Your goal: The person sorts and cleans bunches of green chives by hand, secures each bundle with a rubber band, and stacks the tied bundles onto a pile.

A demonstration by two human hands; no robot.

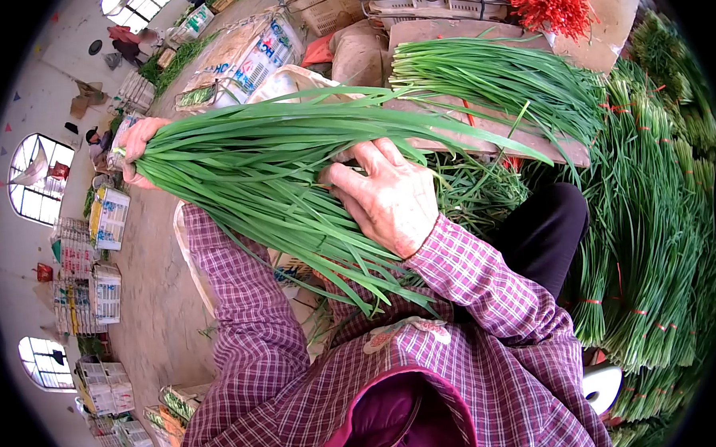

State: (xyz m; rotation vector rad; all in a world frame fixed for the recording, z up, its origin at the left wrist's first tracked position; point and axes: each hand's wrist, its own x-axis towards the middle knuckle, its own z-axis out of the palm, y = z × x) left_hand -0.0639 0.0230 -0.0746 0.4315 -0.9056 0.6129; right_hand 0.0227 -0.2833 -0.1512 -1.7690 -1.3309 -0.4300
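Observation:
A large bunch of garlic chives [243, 145] stretches across the middle of the view, its leaf tips fanning out to the right and downward. My left hand [137, 152] is closed around the bunch's cut ends at the far left. Farther along the leaves, my right hand [390, 196] has its bent fingers among the chives, with the fingertips partly hidden. Another pile of chives [495, 78] lies on a board [445, 32] just beyond my right hand. Loose leaves [480, 190] are heaped below that board.
Many tied bundles of chives [647, 251] are stacked along my right side. Red ties [552, 9] hang beside pale plastic crates [436, 0] at the top. More crates [110, 218] line the left wall, where another person [97, 147] is seen. My knee [546, 231] is below the board.

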